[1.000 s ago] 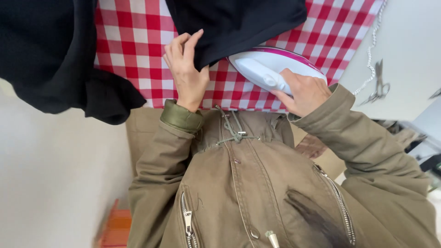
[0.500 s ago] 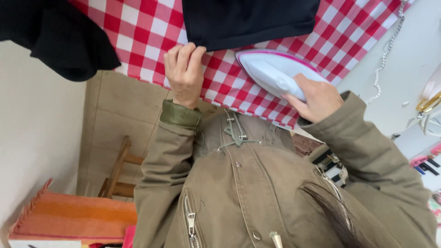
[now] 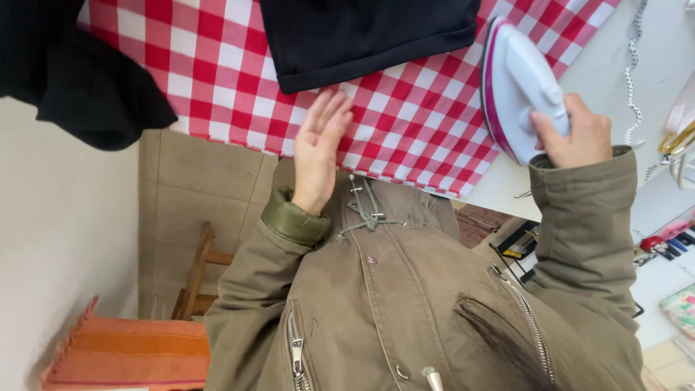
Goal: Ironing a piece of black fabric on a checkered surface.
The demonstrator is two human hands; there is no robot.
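Observation:
My left hand lies flat, fingers together, on the red and white checked cloth, just below the hem of a black garment spread on it. My right hand grips the handle of a white and pink iron, which is tipped up on its side at the right end of the cloth, off the garment. I wear an olive jacket with a drawstring.
More black fabric hangs over the cloth's left edge. A wooden chair with an orange towel stands on the tiled floor below. White table with a cord to the right; small coloured items at far right.
The view shifted and the iron lifted off the cloth, tilting up and moving right. My left hand slid from the garment's edge down onto the bare checked cloth and flattened.

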